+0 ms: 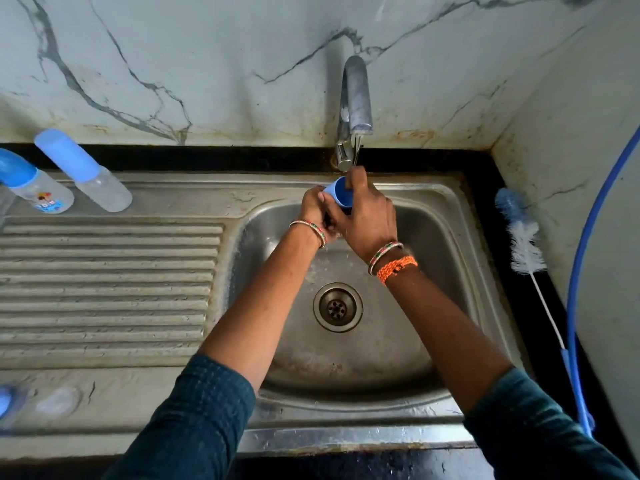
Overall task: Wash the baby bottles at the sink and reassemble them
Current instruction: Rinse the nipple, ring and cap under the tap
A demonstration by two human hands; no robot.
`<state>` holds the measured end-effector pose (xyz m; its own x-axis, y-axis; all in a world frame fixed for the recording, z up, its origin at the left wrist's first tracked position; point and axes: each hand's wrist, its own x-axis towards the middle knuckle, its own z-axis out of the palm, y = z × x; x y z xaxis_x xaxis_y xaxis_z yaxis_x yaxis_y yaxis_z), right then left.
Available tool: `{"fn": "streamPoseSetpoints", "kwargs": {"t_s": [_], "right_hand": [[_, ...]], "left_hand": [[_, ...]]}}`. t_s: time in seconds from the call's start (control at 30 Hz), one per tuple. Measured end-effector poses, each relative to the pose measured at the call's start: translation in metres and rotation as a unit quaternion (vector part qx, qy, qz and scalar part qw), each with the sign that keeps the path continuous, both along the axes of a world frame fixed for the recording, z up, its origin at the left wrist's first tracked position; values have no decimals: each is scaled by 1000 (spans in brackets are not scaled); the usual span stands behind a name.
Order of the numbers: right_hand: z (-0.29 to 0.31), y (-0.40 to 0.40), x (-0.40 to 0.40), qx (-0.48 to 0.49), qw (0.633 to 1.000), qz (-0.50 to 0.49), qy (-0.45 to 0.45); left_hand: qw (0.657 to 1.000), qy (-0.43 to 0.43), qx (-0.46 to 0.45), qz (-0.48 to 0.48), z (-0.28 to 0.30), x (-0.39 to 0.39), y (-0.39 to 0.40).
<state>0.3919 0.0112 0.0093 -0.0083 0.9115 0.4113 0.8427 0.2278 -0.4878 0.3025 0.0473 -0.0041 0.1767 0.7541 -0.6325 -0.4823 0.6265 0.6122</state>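
- The left hand (317, 211) sits partly behind the right hand (363, 220); its fingertips are out of sight.
- Only the open mouth of the blue cap (341, 195) shows between the hands.
- A bottle (33, 183) at far left is cut by the frame edge.
- Another bottle (31, 405) at lower left is blurred and clipped by the edge.
- The brush (523, 237) handle's end is lost behind a blue hose (576, 271).
- Water at the tap (356, 98) is too faint to judge.
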Motion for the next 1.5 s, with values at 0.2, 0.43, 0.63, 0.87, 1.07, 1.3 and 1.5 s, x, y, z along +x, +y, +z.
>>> {"fn": "streamPoseSetpoints", "kwargs": {"t_s": [0.2, 0.43, 0.63, 0.87, 1.07, 1.3, 1.5], "right_hand": [[-3, 6, 7, -114, 990, 15, -75], [12, 17, 43, -94, 905, 247, -333], [25, 27, 49, 9, 883, 184, -432], [0, -4, 1, -250, 954, 32, -164], [17, 28, -14, -406, 906, -62, 102], [-3, 2, 19, -164, 958, 163, -168], [-9, 5, 16, -125, 990, 59, 0]], "left_hand": [[999, 18, -8, -29, -16, 6, 4], [983, 121, -20, -139, -16, -13, 18], [983, 95, -10, -158, -19, -10, 18], [999, -17, 14, 37, -39, 9, -3], [995, -39, 74, 58, -36, 26, -10], [999, 22, 25, 17, -31, -6, 9], [992, 34, 29, -118, -41, 3, 3]]}}
